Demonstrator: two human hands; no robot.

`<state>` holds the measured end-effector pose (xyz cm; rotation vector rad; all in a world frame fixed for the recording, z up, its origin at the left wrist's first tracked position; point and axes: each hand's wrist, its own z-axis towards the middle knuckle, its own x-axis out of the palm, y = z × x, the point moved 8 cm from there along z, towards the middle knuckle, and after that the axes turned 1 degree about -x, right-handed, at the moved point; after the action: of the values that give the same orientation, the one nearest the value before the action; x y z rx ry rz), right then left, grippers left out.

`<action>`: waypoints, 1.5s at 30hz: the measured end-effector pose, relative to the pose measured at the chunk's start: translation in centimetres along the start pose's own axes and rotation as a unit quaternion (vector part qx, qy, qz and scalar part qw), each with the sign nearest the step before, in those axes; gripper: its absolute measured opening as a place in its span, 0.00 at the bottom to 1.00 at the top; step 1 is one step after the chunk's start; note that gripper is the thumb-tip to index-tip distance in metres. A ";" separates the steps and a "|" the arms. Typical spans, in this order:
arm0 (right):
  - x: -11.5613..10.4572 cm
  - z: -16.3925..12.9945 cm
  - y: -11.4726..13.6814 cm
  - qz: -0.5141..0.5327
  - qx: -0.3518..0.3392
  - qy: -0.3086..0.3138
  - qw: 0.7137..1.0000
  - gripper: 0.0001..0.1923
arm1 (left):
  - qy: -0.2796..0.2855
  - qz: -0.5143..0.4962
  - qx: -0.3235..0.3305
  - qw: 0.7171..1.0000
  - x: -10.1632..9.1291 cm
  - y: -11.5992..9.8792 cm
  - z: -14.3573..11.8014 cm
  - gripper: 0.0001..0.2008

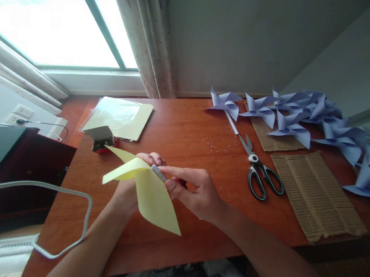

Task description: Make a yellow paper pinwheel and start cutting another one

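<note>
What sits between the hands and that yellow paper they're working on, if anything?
Nothing visible. The left hand grips the yellow paper from behind, and the right hand pinches a small grey stick against its folded centre. The scissors lie apart on the table.

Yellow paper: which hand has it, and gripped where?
The left hand holds the yellow paper at its folded centre; the right hand pinches a small grey stick against it there.

Bare table (198, 131) ahead; scissors (259, 172) and cardboard (318, 196) block the right
</note>
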<state>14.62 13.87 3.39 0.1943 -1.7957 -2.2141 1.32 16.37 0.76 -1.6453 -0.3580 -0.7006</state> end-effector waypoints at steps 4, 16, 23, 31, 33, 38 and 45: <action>-0.1 0.1 -0.8 0.025 0.045 0.012 0.999 0.18 | -0.067 0.024 0.018 0.997 -0.9 -0.3 0.0 0.12; -0.4 0.6 -1.6 -0.020 0.101 0.026 0.994 0.13 | -0.143 0.035 -0.018 0.989 -1.8 0.2 -0.2 0.14; -0.4 0.7 -1.8 -0.045 0.103 0.033 0.993 0.17 | -0.174 0.055 -0.015 0.983 -1.9 0.1 -0.2 0.17; -0.9 1.3 -1.0 -0.136 0.057 0.055 0.988 0.12 | -0.200 0.016 0.020 0.979 -2.4 -0.8 0.1 0.16; -1.2 1.5 -0.9 -0.176 0.046 0.075 0.981 0.12 | -0.209 0.003 0.026 0.977 -2.6 -1.0 0.1 0.15; -3.2 2.0 -0.5 -0.257 0.037 0.072 0.963 0.11 | -0.222 0.018 0.021 0.975 -2.9 -0.9 0.1 0.17; -11.8 -1.1 0.6 -0.379 0.069 -0.128 0.914 0.12 | -0.203 0.078 -0.040 0.975 -2.7 0.2 -0.5 0.17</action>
<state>26.18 16.30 2.86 0.7855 -2.3033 -2.7038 -0.77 16.23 -1.07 -1.8700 -0.4904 -0.2584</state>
